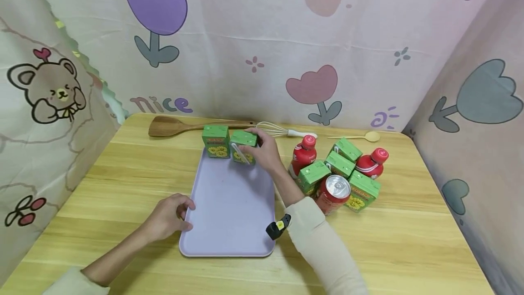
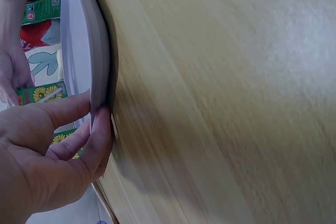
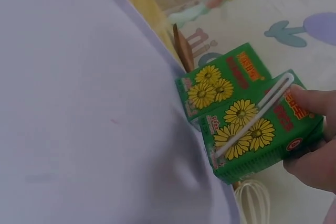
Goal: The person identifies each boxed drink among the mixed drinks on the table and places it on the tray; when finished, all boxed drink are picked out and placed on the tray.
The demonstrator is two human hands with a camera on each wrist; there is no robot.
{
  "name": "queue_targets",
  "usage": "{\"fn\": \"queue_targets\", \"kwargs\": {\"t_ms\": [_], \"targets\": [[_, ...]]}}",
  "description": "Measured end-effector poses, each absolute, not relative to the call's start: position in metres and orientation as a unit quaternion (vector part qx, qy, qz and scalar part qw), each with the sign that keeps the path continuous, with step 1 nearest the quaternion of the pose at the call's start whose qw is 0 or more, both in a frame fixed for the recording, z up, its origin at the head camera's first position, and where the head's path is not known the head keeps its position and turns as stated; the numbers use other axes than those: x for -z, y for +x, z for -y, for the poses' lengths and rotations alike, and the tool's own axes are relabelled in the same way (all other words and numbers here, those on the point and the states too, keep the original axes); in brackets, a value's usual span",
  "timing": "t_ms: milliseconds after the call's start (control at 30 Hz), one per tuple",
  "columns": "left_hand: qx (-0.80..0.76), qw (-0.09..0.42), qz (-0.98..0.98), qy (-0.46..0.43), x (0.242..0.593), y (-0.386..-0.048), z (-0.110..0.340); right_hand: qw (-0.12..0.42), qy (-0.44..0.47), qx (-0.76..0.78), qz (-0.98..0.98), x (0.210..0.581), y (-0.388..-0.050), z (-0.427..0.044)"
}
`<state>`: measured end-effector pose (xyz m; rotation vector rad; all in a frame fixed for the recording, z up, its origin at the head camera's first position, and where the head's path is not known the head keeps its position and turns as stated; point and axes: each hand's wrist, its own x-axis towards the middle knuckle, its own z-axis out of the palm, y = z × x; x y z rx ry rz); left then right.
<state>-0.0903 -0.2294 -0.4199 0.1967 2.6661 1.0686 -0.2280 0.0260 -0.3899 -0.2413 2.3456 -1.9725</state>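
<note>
My left hand (image 1: 165,216) pinches the left rim of a pale purple tray (image 1: 229,213); in the left wrist view the thumb lies on the inner side of the rim and the fingers on the outer side. At the tray's far end, my right hand (image 1: 265,149) grips a green juice box (image 3: 257,129) with yellow flowers and a white straw on its front. Just left of it a second green juice box (image 1: 216,141) stands upright at the tray's far left corner. How the held box's base meets the tray is hard to tell.
Right of the tray cluster several green juice boxes (image 1: 364,190), two red bottles (image 1: 304,155) and a red can (image 1: 332,195). Along the back lie a wooden spatula (image 1: 168,127), a whisk (image 1: 274,129) and a yellow spoon (image 1: 370,136). A printed curtain (image 1: 245,35) surrounds the table.
</note>
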Motion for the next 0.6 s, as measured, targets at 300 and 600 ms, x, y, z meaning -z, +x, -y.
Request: {"fn": "queue_targets", "kwargs": {"t_ms": [300,600], "targets": [[-0.363,0.125,-0.920,0.078,0.422,-0.091,0.229,0.042,-0.057,0.658,-0.750,0.402,-0.239,-0.022],[-0.361,0.116,-0.922,0.081,0.424,-0.091,0.229,0.036,-0.058,0.661,-0.747,0.406,-0.249,-0.020]]}}
